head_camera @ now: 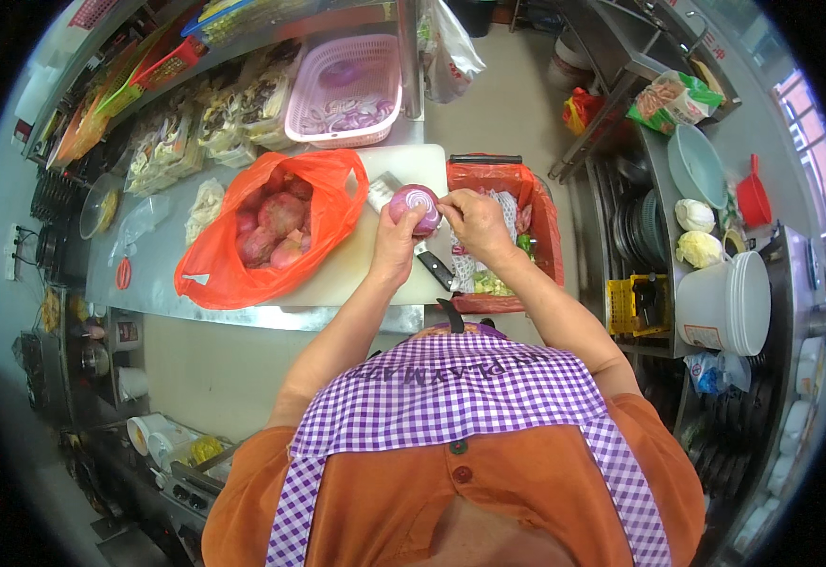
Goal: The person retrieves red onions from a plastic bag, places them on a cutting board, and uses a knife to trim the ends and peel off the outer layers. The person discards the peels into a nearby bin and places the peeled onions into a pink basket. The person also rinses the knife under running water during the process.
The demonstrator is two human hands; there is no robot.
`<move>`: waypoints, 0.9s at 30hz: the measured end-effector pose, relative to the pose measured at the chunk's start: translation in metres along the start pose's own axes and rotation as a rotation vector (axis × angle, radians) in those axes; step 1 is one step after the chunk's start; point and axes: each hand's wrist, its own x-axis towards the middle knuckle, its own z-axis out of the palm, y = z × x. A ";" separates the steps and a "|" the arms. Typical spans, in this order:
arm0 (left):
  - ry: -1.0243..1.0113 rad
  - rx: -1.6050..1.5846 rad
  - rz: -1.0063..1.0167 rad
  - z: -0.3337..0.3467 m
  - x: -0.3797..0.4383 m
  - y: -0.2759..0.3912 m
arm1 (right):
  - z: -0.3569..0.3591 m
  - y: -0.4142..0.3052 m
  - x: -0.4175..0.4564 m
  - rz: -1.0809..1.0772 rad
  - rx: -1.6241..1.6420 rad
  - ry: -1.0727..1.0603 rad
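Note:
My left hand (396, 244) holds a red onion (416, 208) with a pale ringed cut face turned up, above the right part of a white cutting board (321, 287). The fingertips of my right hand (480, 223) are pinched at the onion's right side; whether they grip a bit of skin cannot be told. Under the hands a cleaver lies on the board, its blade (384, 188) partly hidden and its black handle (435, 271) towards me. Left of it, an open red plastic bag (207, 262) holds several red onions (282, 215).
Right of the board stands a bin lined with a red bag (546, 248), with scraps and white netting inside. Behind the board, a pink plastic basket (345, 135) holds sliced onion. Clear food containers (225, 152) stand at the back left. A metal post (410, 64) rises behind the board.

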 end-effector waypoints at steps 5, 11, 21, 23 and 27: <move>0.055 0.063 0.027 0.018 0.005 -0.020 | -0.015 0.020 -0.008 -0.056 -0.063 -0.005; 0.026 0.222 0.060 0.037 0.011 -0.057 | -0.042 0.056 -0.020 -0.081 -0.160 -0.004; -0.226 0.100 -0.175 0.092 -0.003 -0.064 | -0.086 0.125 -0.019 -0.111 -0.067 -0.027; -0.227 0.131 -0.259 0.096 -0.008 -0.063 | -0.087 0.137 -0.021 -0.090 -0.061 -0.070; -0.244 0.001 -0.221 0.102 -0.019 -0.077 | -0.087 0.178 -0.014 0.092 -0.146 -0.178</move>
